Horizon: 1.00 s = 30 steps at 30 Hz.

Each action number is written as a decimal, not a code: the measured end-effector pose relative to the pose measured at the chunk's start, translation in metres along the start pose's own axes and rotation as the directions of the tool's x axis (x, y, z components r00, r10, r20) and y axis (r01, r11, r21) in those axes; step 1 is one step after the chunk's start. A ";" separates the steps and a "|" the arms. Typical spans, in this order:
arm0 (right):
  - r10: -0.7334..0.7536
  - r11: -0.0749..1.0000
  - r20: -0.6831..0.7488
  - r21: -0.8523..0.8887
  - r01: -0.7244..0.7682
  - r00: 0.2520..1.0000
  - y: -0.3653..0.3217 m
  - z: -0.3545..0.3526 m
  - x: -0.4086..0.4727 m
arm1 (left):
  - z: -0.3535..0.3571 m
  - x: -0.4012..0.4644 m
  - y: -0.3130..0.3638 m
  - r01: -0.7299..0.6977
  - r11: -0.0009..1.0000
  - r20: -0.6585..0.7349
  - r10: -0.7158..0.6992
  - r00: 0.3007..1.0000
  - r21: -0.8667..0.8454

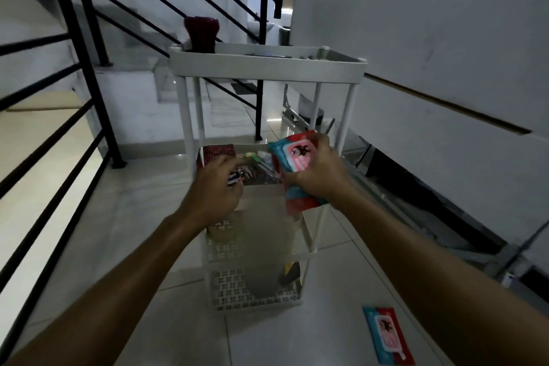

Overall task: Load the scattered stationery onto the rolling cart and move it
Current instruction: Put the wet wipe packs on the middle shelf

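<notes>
A white three-tier rolling cart [267, 65] stands on the tiled floor in front of me. My right hand [316, 172] grips a red and blue soft packet [297, 157] over the right side of the middle shelf. My left hand [215, 184] reaches into that shelf and its fingers curl on a small red, white and blue item [234, 180]. Several small stationery pieces [258, 162] and a dark red patterned box [218, 151] lie in the middle shelf. A second red and blue packet [387, 336] lies on the floor at the lower right.
A dark red cup [202, 34] stands on the cart's top tray, with flat items beside it. Black stair railing [86, 116] runs along the left. A white wall [430, 38] with a dark gap at its base lines the right side.
</notes>
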State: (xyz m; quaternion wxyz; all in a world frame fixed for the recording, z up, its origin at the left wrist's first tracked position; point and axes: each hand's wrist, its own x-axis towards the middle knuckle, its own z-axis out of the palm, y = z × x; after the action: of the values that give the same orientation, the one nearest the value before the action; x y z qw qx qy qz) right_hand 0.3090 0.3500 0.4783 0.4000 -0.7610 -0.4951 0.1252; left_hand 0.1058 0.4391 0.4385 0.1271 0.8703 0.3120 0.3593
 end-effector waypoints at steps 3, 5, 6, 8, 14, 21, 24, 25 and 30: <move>-0.113 0.955 -0.111 -0.288 0.077 0.987 -0.005 0.009 0.034 | 0.004 0.008 -0.004 -0.012 0.999 0.005 0.012 1.000 -0.033; -0.129 0.935 -0.137 -0.347 0.074 0.982 -0.001 0.014 0.056 | 0.009 0.017 -0.005 -0.016 0.998 -0.003 0.016 1.000 -0.059; -0.110 0.941 -0.137 -0.335 0.058 0.984 0.002 0.016 0.064 | 0.012 0.022 -0.005 -0.015 0.998 -0.012 0.015 1.000 -0.066; -0.065 0.949 -0.126 -0.313 0.023 0.990 0.010 0.023 0.078 | 0.019 0.032 -0.009 -0.017 0.997 -0.018 0.015 1.000 -0.073; 0.001 0.921 -0.100 -0.387 -0.040 0.995 0.037 0.045 0.094 | 0.035 0.055 -0.018 -0.019 0.994 0.006 0.020 1.000 -0.104; -0.027 0.854 -0.019 -0.521 0.014 0.999 0.051 0.056 0.091 | 0.041 0.060 -0.022 -0.003 0.996 0.003 0.003 1.000 -0.092; -0.128 0.832 0.044 -0.539 0.131 0.991 0.051 0.056 0.086 | 0.041 0.059 -0.019 0.027 0.997 0.012 -0.026 1.000 -0.074; -0.131 0.843 0.055 -0.519 0.141 0.990 0.051 0.055 0.083 | 0.041 0.058 -0.018 0.032 0.997 0.016 -0.031 0.999 -0.066; -0.235 0.920 -0.060 -0.336 0.202 0.970 0.042 0.044 0.039 | 0.030 0.036 -0.001 0.049 0.998 0.124 -0.045 0.991 -0.030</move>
State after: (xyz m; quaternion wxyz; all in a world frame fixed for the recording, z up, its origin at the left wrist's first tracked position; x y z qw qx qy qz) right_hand 0.3295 0.3961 0.4268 0.3038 -0.7620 -0.5704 -0.0423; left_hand 0.1468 0.4626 0.4365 0.1687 0.8810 0.3182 0.3067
